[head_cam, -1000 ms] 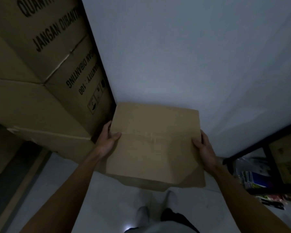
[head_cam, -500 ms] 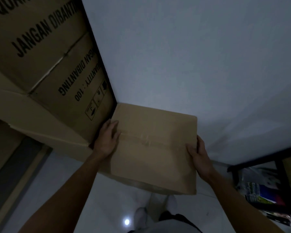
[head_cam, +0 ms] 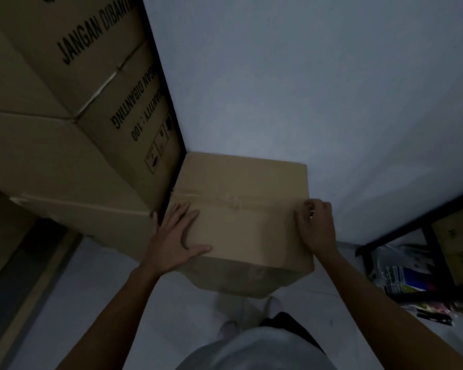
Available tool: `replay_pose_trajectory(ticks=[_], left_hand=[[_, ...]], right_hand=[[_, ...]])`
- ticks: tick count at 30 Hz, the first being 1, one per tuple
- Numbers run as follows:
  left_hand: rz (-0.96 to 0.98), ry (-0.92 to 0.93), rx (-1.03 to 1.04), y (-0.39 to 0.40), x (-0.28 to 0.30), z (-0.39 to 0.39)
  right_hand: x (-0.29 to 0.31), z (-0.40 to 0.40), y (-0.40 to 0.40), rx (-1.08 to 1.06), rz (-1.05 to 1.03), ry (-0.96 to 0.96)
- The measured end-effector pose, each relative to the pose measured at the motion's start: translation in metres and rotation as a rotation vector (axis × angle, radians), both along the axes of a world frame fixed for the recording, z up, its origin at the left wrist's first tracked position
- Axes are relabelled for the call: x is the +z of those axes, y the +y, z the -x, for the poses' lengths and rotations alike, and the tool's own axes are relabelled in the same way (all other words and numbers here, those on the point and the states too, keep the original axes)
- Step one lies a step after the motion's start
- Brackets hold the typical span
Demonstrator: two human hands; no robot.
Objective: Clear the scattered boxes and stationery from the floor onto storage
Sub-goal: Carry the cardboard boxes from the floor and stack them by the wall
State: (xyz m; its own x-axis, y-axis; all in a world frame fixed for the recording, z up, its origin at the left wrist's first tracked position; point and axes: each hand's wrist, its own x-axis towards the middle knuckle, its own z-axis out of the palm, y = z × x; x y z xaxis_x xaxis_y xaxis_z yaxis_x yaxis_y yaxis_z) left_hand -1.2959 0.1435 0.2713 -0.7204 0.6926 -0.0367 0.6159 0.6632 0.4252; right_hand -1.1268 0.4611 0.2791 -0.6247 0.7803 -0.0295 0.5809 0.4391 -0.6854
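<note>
dim light. cardboard box (head_cam: 247, 206) sits in the corner, against the pale wall (head_cam: 305, 89) and just beside the stacked cartons (head_cam: 64, 129) printed "jangan dibanting". left hand (head_cam: 175, 236) lies flat on the box top, fingers straight and spread. right hand (head_cam: 316, 225) has fingers curled over the box's right edge. black shelf (head_cam: 412, 222) with packets (head_cam: 401, 271) at far right.
</note>
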Motion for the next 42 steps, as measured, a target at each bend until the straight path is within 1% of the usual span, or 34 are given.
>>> replay_pose_trajectory(ticks=[3, 5, 8, 11, 18, 25, 30, 36, 39, 42], left_hand=[[0.101, -0.069, -0.059, -0.005, -0.002, 0.011], [0.162, -0.062, -0.144, -0.006, -0.006, 0.016], [0.171, -0.019, -0.18, -0.009, -0.013, 0.022], [0.179, 0.02, -0.182, -0.013, -0.015, 0.023], [0.18, 0.076, -0.233, -0.012, -0.012, 0.028], [0.07, 0.146, -0.32, -0.014, -0.009, 0.03], [-0.022, 0.15, -0.39, -0.017, -0.006, 0.036], [0.056, 0.072, -0.352, -0.011, -0.005, 0.032], [0.134, 0.068, -0.317, -0.008, -0.003, 0.027], [0.211, 0.104, -0.269, -0.001, 0.001, 0.016]], right_hand=[[0.007, -0.017, -0.008, 0.104, 0.033, -0.103], [0.013, -0.03, -0.014, 0.19, 0.121, -0.201], [0.017, -0.046, -0.028, 0.326, 0.266, -0.325], [0.013, -0.05, -0.036, 0.4, 0.23, -0.395], [0.016, -0.045, -0.035, 0.429, 0.183, -0.367], [0.015, -0.046, -0.044, 0.405, 0.179, -0.302], [0.015, -0.042, -0.051, 0.389, 0.187, -0.263], [0.011, -0.045, -0.044, 0.405, 0.253, -0.275], [0.014, -0.04, -0.038, 0.44, 0.271, -0.342], [0.017, -0.035, -0.035, 0.466, 0.196, -0.444]])
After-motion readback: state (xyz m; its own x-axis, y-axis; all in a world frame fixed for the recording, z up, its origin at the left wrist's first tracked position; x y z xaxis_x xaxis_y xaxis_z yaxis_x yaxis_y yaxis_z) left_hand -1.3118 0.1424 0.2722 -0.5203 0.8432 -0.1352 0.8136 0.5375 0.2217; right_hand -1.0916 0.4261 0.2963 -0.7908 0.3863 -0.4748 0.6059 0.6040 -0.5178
